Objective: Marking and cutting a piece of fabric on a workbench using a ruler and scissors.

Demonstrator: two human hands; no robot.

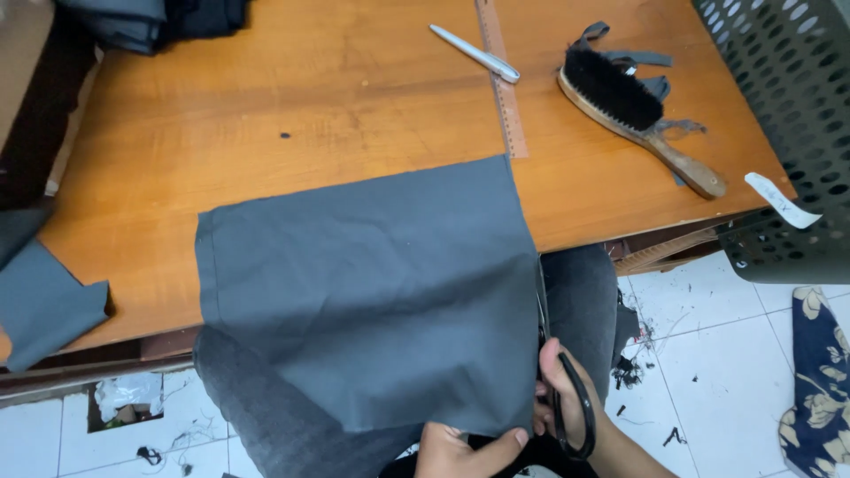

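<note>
At the table edge: we cut along the right side of the grey cloth [372, 292], which lies half on the table [266, 106], half over our lap.
Right hand [567, 398]: fingers through the scissors [558, 372], closed round the handles.
Left hand [460, 451]: pinching the cloth's lower corner.
Next, we judge: cloth held taut, blades kept on line.

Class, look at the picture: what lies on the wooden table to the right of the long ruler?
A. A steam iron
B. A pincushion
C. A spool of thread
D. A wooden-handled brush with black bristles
D: the brush with black bristles and a wooden handle lies on the table, right of the ruler.
</note>
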